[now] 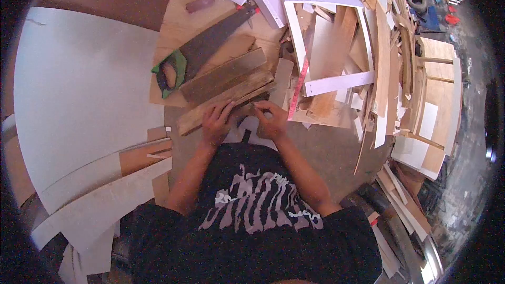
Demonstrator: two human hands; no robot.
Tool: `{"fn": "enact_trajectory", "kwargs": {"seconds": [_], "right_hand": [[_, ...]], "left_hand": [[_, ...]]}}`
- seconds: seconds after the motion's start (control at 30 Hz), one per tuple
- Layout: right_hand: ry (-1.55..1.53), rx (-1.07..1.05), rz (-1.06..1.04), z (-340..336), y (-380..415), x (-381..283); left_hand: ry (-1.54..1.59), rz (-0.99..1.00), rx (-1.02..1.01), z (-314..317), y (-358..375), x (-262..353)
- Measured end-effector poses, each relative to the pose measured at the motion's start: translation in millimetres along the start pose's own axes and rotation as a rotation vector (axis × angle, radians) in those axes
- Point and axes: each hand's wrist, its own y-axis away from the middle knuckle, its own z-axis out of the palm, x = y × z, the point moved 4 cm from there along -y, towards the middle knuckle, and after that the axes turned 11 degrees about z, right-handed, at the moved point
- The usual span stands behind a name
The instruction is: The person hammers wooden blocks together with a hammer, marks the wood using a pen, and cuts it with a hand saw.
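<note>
Plank (226,100) runs near-left to far-right. Left hand (216,121) clasps its near edge; right hand (271,118) pinches a small item just right, unidentifiable. Saw (202,52) lies farther off.

At ten o'clock, a big white panel (79,105) fills the left side. Up at twelve, a handsaw (202,50) with a green-and-black handle lies on a plywood sheet (181,21), blade pointing toward one o'clock. Near it, a small reddish block (200,3) sits at eleven. A white frame (326,42) lies at one o'clock, and a pink tape measure (299,87) runs down beside it. Over at three, a heap of wood offcuts (400,73) spreads wide. At eight, pale curved strips (100,200) fan out.
</note>
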Motion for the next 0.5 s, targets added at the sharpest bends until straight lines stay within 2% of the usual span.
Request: {"fn": "enact_trajectory", "kwargs": {"seconds": [0.07,0.27,0.37,0.5], "right_hand": [[0.051,-0.005,-0.071,2.8,-1.4,-2.7],[0.117,-0.044,-0.058,-1.9,-18.5,-6.5],[0.140,-0.054,-0.090,-1.2,-22.8,-21.4],[0.120,-0.056,-0.080,14.4,-28.6,-12.5]], "left_hand": [[0.002,0.018,0.001,0.7,-0.1,-0.1],[-0.061,0.075,-0.113,12.4,-9.5,-19.2],[-0.018,-0.029,-0.202,0.7,-33.7,-24.3],[0.036,0.018,-0.259,14.9,-32.6,-46.7]]}}
